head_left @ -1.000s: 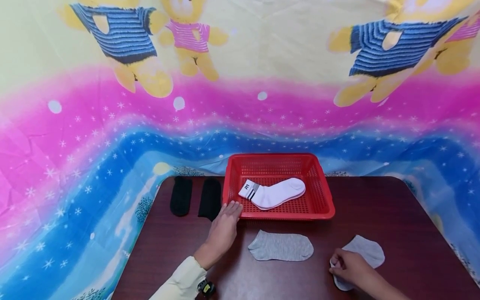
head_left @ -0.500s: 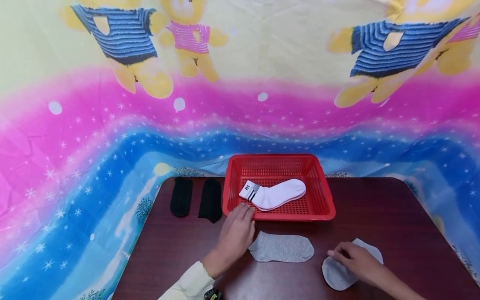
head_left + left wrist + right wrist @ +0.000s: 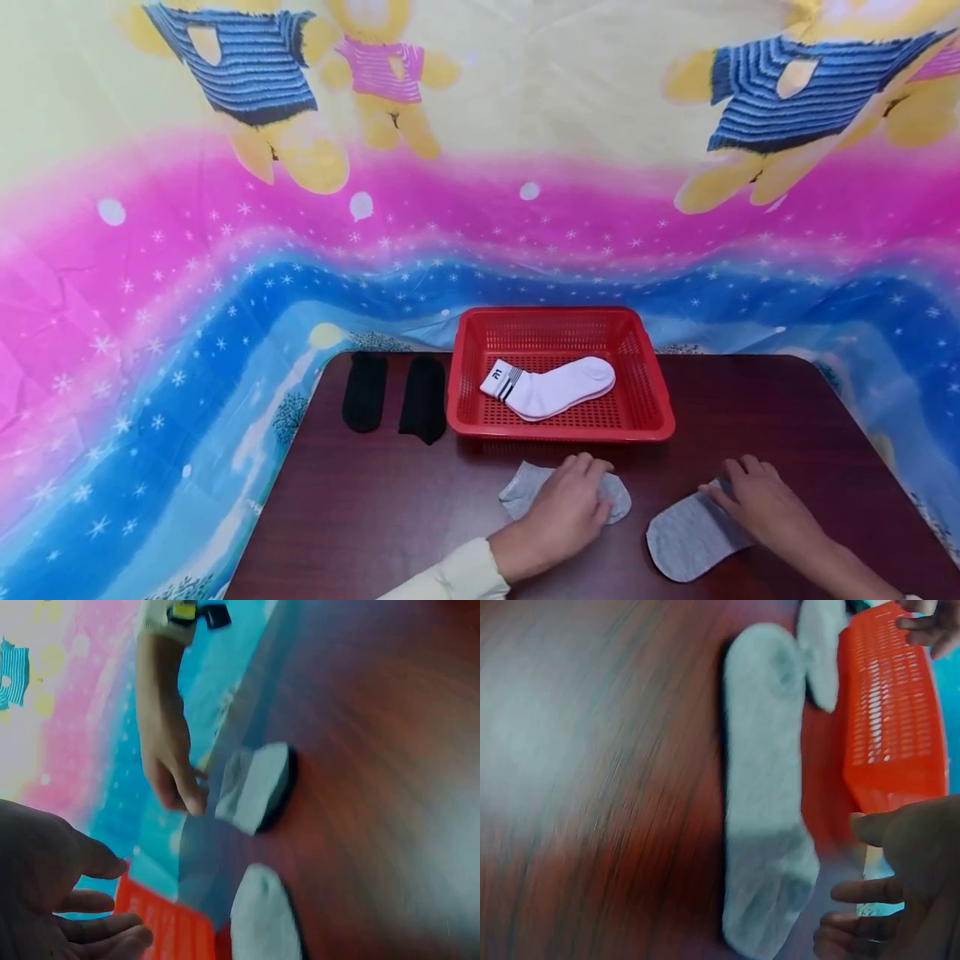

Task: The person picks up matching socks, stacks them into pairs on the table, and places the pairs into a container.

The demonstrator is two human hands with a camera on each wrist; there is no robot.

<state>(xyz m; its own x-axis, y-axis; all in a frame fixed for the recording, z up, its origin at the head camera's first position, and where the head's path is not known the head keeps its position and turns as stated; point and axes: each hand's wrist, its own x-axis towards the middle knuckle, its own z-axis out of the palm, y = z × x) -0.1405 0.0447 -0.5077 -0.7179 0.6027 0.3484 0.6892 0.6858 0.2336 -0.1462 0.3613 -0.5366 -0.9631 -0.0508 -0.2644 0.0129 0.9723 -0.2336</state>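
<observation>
Two grey ankle socks lie on the dark wooden table. My left hand (image 3: 562, 512) is over the left grey sock (image 3: 517, 492) in the head view and covers its middle. In the left wrist view this hand (image 3: 67, 900) holds nothing, its fingers loosely extended. My right hand (image 3: 772, 508) is at the far end of the right grey sock (image 3: 690, 537), partly hiding it. The right wrist view shows that hand (image 3: 900, 885) with loose fingers beside the sock (image 3: 765, 772), apparently apart from it.
Behind the grey socks stands a red perforated basket (image 3: 562, 434) with white striped-cuff socks (image 3: 558, 387) inside. Two black socks (image 3: 364, 392) lie left of it. A printed cloth (image 3: 480, 208) hangs behind the table (image 3: 360, 508).
My left hand has moved right from the basket's front left corner to over the left grey sock. My right hand has let go of the right sock and shifted right; that sock lies straighter.
</observation>
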